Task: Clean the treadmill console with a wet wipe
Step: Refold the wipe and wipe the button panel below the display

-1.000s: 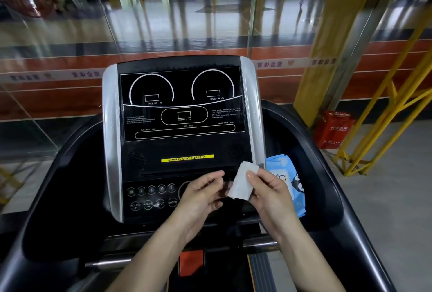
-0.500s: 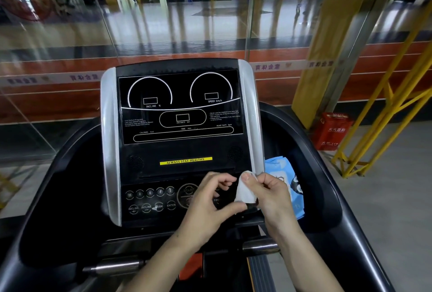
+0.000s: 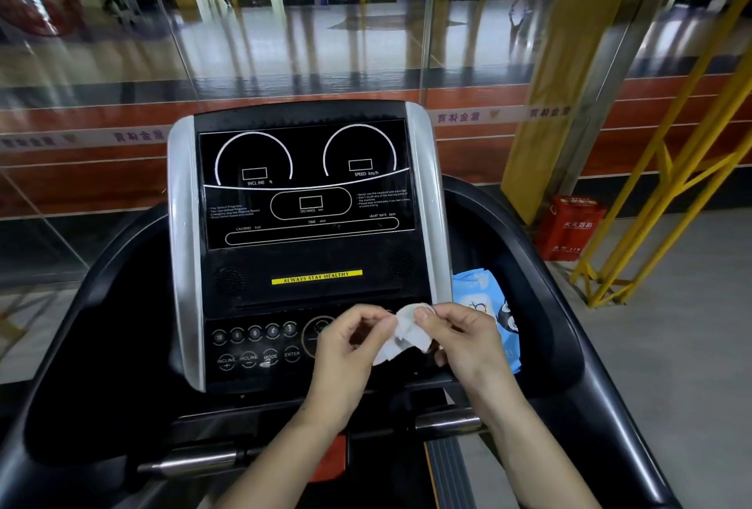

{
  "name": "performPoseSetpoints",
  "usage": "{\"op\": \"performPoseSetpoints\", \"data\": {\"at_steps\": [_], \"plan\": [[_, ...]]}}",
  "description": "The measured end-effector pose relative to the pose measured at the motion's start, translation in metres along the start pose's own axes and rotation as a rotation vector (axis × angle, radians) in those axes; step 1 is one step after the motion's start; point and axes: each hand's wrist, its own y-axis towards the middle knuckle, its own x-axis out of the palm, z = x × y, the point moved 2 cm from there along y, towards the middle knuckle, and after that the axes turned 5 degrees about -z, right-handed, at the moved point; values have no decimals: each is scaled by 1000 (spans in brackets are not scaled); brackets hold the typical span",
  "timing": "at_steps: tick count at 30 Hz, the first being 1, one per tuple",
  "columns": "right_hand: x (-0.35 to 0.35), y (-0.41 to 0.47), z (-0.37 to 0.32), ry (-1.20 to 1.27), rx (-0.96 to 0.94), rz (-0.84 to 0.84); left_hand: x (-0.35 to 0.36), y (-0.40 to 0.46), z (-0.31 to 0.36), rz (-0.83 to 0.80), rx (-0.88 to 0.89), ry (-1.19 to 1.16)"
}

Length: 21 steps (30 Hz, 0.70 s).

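Observation:
The black treadmill console (image 3: 305,256) with silver side strips stands in front of me, its dark display above and a button panel below. A white wet wipe (image 3: 403,335) is held between both hands in front of the lower right of the button panel. My left hand (image 3: 350,349) pinches its left edge with the fingertips. My right hand (image 3: 464,341) grips its top and right side, thumb on the upper edge. The wipe is partly unfolded and crumpled, with a corner hanging down. Both hands hide the right part of the buttons.
A blue wet-wipe pack (image 3: 488,305) lies in the right side tray of the console. Silver handle bars (image 3: 195,464) run below the console. A glass wall stands behind. A red box (image 3: 569,227) and yellow metal frame (image 3: 667,191) are on the floor at right.
The folded wipe, first held up by my right hand alone, is now taken by both hands and pulled partly open. The hands stayed in front of the button panel.

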Motion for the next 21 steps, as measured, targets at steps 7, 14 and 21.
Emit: {"op": "performPoseSetpoints", "data": {"at_steps": [7, 14, 21], "plan": [[-8, 4, 5, -220, -39, -119, -8, 4, -7, 89, -117, -112], [-17, 4, 1, -163, -17, -233, -13, 5, -5, 55, -124, -99], [-14, 6, 5, 33, 12, -137, -16, 5, -2, 75, -136, -132]]}}
